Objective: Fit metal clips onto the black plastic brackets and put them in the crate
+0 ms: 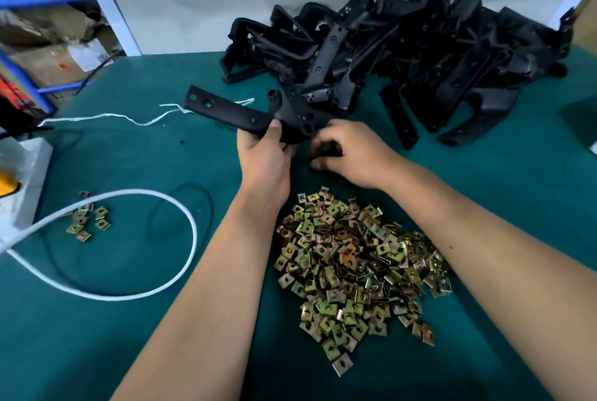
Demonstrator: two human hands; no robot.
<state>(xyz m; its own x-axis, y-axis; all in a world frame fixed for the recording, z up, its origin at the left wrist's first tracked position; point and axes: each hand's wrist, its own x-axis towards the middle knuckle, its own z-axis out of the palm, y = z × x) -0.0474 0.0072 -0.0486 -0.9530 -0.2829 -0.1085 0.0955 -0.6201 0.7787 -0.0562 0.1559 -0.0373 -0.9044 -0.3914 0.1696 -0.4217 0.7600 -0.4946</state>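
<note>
Left hand (pixel 263 155) grips the long black plastic bracket (pixel 248 114) at its middle, thumb on top, holding it off the green table mat (pixel 517 190) so an edge faces the right hand (pixel 350 155). Right fingers are curled beside the bracket's near end, at 3 o'clock from the left hand; a clip between them cannot be confirmed. Loose pile of brass-coloured metal clips (pixel 355 265) at 6 o'clock, within easy reach. Unfitted bracket heap (pixel 403 64) at 1 o'clock. Crate not visible.
</note>
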